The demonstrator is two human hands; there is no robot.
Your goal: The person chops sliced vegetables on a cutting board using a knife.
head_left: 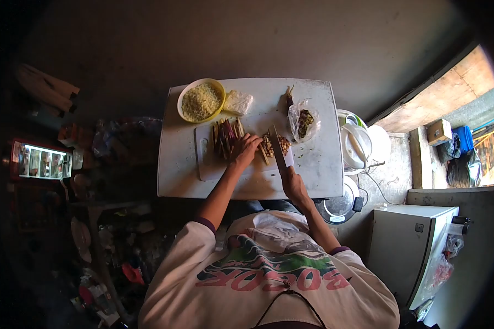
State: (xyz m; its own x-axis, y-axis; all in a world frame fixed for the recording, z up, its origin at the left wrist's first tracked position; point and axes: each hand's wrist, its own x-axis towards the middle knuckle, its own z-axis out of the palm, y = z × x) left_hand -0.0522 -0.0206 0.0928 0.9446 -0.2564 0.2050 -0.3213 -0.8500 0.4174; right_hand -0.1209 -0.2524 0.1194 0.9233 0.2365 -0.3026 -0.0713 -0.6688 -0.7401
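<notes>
My right hand (295, 185) is wrapped round the handle of a large kitchen knife (278, 148), its blade pointing away from me over the cutting board (205, 154). To its left, my left hand (247, 147) presses down on purple-and-cream vegetable strips (225, 134) that look like cut eggplant, its fingers bent over them. Small diced pieces (284, 143) lie on both sides of the blade. One loose strip lies between my left hand and the knife.
On the white table (175, 186), a yellow bowl (220, 90) holds pale shredded food, beside a clear bag of pale contents (239, 102). A plastic bag with dark green bits (304, 123) and a dark stem lie at the right. White appliances (357, 143) stand right of the table.
</notes>
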